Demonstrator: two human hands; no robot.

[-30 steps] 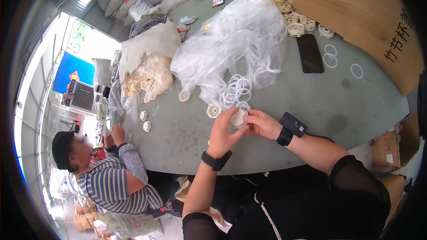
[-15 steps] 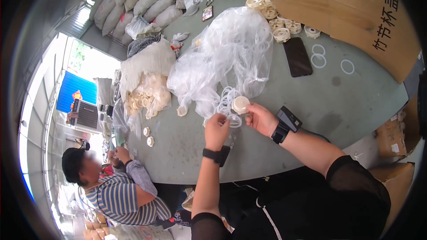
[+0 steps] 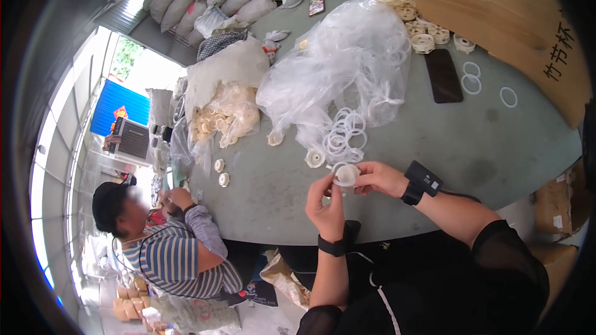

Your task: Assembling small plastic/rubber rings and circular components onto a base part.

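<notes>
Near the table's front edge, a round cream plastic cap [image 3: 349, 175] is held between my two hands. My right hand [image 3: 383, 179] grips its right side with closed fingers. At the cap's left edge my left hand [image 3: 326, 208] pinches a translucent sealing ring [image 3: 337, 166]; whether the ring sits on the cap or only against it, I cannot tell. Just beyond my hands lies a heap of loose translucent rings [image 3: 345, 133] by the mouth of a clear plastic bag [image 3: 341, 62]. Another cream cap [image 3: 315, 159] rests beside the heap.
A black phone [image 3: 444, 75] lies to the right, near several single rings [image 3: 508, 97]. Cream caps [image 3: 423, 42] pile up beside a large cardboard flap [image 3: 496, 18]. Leftward are a bag of cream parts [image 3: 226, 118], two caps [image 3: 224, 179] and a seated person in stripes [image 3: 167, 242].
Both hands have come nearer the front edge with the cap, and my left hand has moved up against it with a ring. The whole view has shifted, too.
</notes>
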